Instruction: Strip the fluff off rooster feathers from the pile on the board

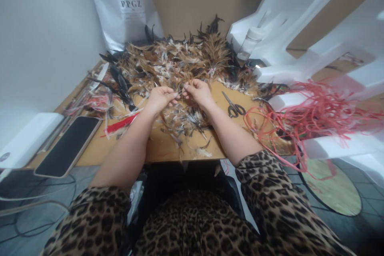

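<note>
My left hand [164,98] and my right hand [198,92] meet over the middle of the table, fingertips almost touching. Both are closed in a pinch on thin brown feathers [179,88]; their lower ends are too small to make out. Behind the hands spreads a large heap of brown, white and black feathers [168,58]. Below them lies a smaller scatter of loose feathers [177,122]. Dark-handled scissors [234,106] rest to the right of my right hand, apart from it.
At left lie a phone [69,146], a white power bank [31,138], a red bundle [121,124] and long black feathers [118,80]. Tangled pink-red strips [318,112] hang over white foam at right. A lidded clear jar [250,44] and a white bag [126,20] stand behind.
</note>
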A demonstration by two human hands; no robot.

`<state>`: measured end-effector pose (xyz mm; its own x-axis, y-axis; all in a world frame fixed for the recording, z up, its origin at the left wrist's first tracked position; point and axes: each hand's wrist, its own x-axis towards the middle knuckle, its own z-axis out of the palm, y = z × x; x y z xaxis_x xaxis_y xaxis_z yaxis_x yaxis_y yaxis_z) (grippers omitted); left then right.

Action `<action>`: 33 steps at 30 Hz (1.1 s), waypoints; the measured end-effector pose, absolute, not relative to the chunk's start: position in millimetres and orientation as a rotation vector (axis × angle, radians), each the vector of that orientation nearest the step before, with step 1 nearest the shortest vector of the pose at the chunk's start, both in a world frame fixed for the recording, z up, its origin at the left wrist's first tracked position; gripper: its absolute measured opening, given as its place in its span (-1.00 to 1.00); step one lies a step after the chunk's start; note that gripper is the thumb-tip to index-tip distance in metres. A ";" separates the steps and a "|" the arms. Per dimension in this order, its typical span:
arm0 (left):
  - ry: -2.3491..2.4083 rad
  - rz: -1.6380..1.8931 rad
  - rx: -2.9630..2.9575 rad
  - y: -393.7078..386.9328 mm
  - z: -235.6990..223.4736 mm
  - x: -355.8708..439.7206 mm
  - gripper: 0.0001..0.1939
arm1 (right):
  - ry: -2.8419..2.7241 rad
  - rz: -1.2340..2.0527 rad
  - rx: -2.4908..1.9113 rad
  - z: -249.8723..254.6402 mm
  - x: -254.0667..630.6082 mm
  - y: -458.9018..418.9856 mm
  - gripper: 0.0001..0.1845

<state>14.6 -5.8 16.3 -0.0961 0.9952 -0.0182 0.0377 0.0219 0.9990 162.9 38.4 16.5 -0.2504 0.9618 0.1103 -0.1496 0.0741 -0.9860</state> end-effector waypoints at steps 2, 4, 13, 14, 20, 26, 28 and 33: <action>1.317 1.226 1.178 -5.9 15.7 15.0 -0.83 | -1.315 1.395 -0.909 16.8 163.1 38.5 -0.79; 1.324 1.215 1.170 -6.1 15.5 15.2 -0.83 | -1.296 1.405 -0.904 16.8 163.1 38.6 -0.83; 1.312 1.210 1.159 -6.8 16.1 17.4 -0.85 | -1.229 1.469 -0.924 16.5 159.7 37.4 -0.82; 1.313 1.217 1.151 -6.4 15.6 17.2 -0.85 | -1.209 1.484 -0.928 17.0 159.6 37.5 -0.82; 1.253 1.322 0.989 -1.5 14.2 9.8 -0.91 | -1.001 1.570 -0.902 21.8 165.0 42.1 -0.87; 1.125 1.445 0.757 -1.3 21.4 5.3 -0.91 | -0.850 1.580 -0.867 23.3 169.2 43.7 -0.92; 1.094 1.435 0.756 -2.7 22.5 6.8 -0.89 | -0.896 1.654 -0.874 23.7 167.5 40.6 -0.92; 1.066 1.365 0.849 -5.5 19.0 10.6 -0.85 | -1.057 1.813 -0.823 23.0 162.0 33.1 -0.85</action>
